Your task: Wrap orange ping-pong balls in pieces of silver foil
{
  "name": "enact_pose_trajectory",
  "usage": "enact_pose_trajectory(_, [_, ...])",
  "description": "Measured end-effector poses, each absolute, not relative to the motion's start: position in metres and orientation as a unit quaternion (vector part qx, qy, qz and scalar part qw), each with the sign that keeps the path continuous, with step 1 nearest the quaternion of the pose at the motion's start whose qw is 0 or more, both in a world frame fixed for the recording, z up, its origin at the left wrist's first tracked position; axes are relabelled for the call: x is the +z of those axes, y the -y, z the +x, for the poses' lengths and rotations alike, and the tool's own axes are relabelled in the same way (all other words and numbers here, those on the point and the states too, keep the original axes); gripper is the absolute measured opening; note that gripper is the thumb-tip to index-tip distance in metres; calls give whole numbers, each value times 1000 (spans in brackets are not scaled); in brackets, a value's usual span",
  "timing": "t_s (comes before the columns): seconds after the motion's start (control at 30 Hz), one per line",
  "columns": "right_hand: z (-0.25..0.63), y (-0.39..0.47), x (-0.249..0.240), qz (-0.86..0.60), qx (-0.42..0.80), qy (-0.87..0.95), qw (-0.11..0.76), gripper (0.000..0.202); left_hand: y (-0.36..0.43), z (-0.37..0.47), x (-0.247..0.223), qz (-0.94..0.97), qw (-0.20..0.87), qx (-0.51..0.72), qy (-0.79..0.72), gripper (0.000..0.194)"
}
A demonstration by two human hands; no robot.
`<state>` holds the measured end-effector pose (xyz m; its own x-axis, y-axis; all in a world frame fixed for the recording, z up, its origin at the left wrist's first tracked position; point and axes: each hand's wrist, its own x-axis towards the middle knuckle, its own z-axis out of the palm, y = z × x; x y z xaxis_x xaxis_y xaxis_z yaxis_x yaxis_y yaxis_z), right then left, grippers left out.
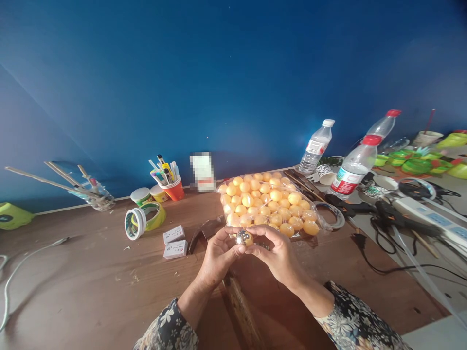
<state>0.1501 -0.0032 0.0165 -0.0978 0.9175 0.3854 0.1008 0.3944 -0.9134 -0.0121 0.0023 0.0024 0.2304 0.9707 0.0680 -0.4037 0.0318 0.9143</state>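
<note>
My left hand (221, 250) and my right hand (273, 250) meet above the table, fingertips and thumbs closed round one small yellow-orange ball (250, 238). Shiny silver round pieces (241, 237) cover the side of the ball toward my left hand; their exact kind is too small to make out. Just beyond my hands lies a clear plastic bag of many orange balls (270, 199). Beneath my hands is a hammer (239, 306), its wooden handle pointing toward me and its dark head partly hidden behind my left hand.
Two small boxes (175, 249) and tape rolls (135, 223) lie left of the hammer. Behind them stands an orange cup of pens (173, 188). Plastic bottles (352, 167), glue guns (392, 216), cables and a white power strip (430, 216) occupy the right side.
</note>
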Motion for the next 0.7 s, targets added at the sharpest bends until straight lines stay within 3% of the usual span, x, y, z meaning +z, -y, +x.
enact_pose_trajectory(0.43, [147, 6, 14, -399, 431, 598, 545, 27, 0, -7, 5, 445, 602, 568, -342, 31])
enact_pose_trajectory(0.5, [147, 11, 18, -429, 398, 590, 556, 17, -1, -7, 7, 421, 577, 599, -363, 36])
enact_pose_trajectory(0.57, [145, 19, 25, -465, 348, 640, 503, 10, 0, -9, 12, 413, 550, 618, -381, 42])
enact_pose_trajectory(0.7, [132, 40, 33, -438, 331, 784, 290, 15, 8, -16, 30, 413, 537, 626, -386, 48])
